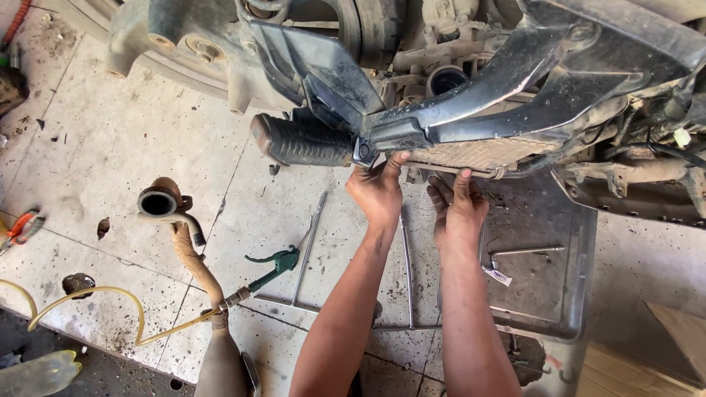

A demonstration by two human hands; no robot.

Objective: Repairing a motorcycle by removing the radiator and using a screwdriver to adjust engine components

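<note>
Both hands reach up under a motorcycle; the left hand point(379, 190) presses its fingers, held close together, against the bracket joint point(365, 151) where the rubber footpeg point(301, 140) meets the black frame arm point(500, 92); whether they pinch a fastener there I cannot tell. The right hand point(460, 209) lies just beside it, fingers extended and flat against the underside of the dusty footboard plate point(478, 154). The footpeg sticks out leftward, above the tiled floor point(110, 147). It looks stiff and fairly heavy, its ribbed rubber giving sure grip; the metal bracket looks greasy and likely slippery, so the rubber sleeve seems the better hold. Below lie long steel rods point(309, 246), a metal tray point(573, 279), a green air blow gun point(276, 263) on a yellow hose point(88, 298), and a rusty exhaust pipe point(187, 250).
</note>
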